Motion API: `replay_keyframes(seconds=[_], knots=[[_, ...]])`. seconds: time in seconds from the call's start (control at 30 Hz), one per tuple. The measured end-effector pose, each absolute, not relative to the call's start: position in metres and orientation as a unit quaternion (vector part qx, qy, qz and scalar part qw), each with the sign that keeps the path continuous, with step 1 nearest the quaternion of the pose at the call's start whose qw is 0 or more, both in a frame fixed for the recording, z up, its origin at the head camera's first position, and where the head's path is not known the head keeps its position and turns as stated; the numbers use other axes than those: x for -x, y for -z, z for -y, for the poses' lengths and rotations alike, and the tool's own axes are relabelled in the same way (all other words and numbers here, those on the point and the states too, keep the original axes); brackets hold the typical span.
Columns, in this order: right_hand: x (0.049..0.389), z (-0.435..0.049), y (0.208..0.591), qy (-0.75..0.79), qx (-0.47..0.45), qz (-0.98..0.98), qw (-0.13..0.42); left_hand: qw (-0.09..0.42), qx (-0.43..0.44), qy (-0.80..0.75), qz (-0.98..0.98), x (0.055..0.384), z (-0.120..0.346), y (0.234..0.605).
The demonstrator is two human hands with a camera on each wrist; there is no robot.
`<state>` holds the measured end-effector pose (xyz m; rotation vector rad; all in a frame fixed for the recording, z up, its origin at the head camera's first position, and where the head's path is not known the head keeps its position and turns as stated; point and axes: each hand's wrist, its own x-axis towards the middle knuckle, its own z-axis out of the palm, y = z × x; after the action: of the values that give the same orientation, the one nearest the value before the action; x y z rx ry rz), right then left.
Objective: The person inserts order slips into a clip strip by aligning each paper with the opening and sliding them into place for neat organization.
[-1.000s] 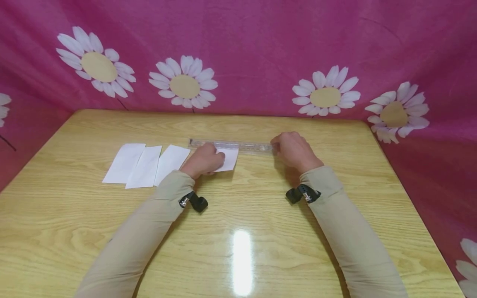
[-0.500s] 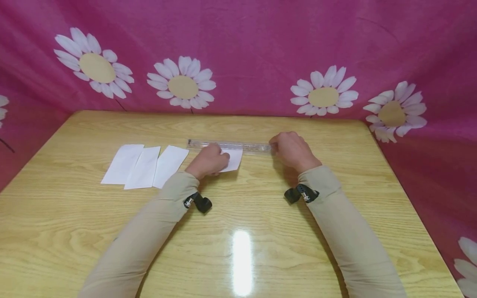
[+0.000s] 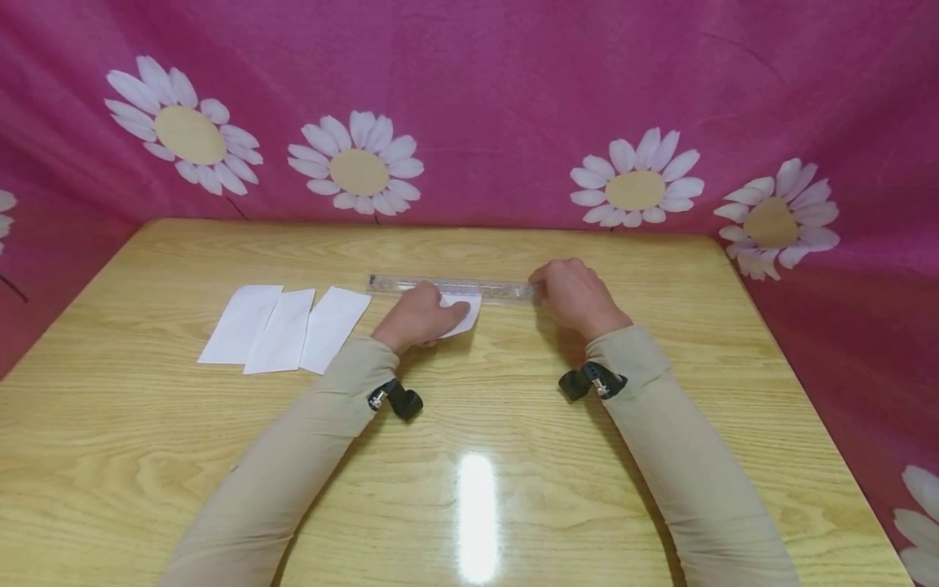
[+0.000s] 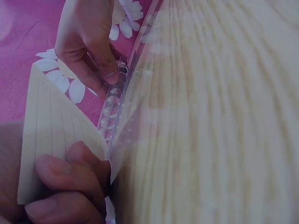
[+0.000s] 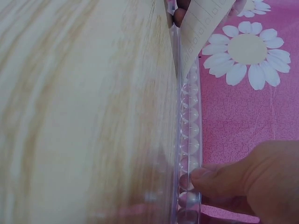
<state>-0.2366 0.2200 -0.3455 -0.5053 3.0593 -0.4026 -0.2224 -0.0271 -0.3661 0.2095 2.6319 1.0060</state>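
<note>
My left hand (image 3: pixel 420 314) pinches a small white paper slip (image 3: pixel 473 313) at the near edge of a long clear plastic strip (image 3: pixel 499 289). In the left wrist view the slip's underside (image 4: pixel 53 121) shows ruled lines, and the slip stands tilted beside the strip, fingers curled behind it. A row of round clear bumps runs along the strip (image 5: pixel 190 116) in the right wrist view. At its right end my right hand (image 3: pixel 575 295) grips it between thumb and fingers. Part of the slip is hidden under the left hand.
Left of the hands, three white paper slips (image 3: pixel 240 324) lie fanned and partly overlapping on the wooden table (image 3: pixel 513 424). A pink cloth (image 3: pixel 499 106) with white daisies hangs behind and beside the table. Each wrist wears a black camera mount (image 3: pixel 596 381).
The left hand has slid a little to the right along the strip with the paper slip, and its thumb now reaches further across the slip. My right hand stays at the strip's right end.
</note>
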Motion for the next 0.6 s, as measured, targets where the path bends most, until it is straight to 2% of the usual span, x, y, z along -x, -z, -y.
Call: replay_keyframes(seconds=[0.6], knots=[[0.237,-0.219,0.344,0.13,0.16,-0.979,0.012,0.149,-0.076,-0.362,-0.917,0.22,0.016,0.368]])
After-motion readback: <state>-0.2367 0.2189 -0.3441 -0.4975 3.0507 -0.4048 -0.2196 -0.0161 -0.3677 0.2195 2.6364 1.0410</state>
